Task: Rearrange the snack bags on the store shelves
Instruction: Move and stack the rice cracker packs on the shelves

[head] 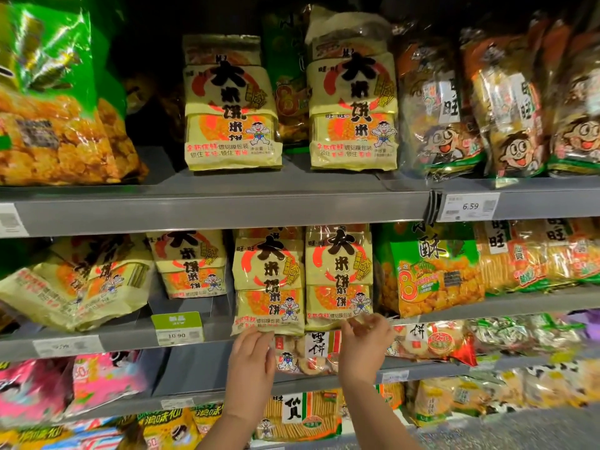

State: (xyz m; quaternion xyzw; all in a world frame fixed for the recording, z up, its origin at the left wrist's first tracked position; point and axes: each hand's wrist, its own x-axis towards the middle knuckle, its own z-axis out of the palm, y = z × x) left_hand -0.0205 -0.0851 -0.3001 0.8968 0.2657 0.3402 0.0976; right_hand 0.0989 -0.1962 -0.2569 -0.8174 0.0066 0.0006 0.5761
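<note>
At middle shelf (123, 337): left fingers (250, 336) pinch yellow bag (268, 284) bottom; right fingers (363, 324) blurred, grip unclear.

Two pale yellow rice cracker bags with red circles and bold black characters stood upright side by side on the middle shelf, touching. The left rice cracker bag (269, 284) overhung the shelf lip, its bottom seam pinched by the left hand (251, 355). The right rice cracker bag (337, 274) had its lower edge pinched by the right hand (365, 332). A third matching bag (191, 264) stood farther back, and toppled matching bags (81, 287) leaned at the left.
</note>
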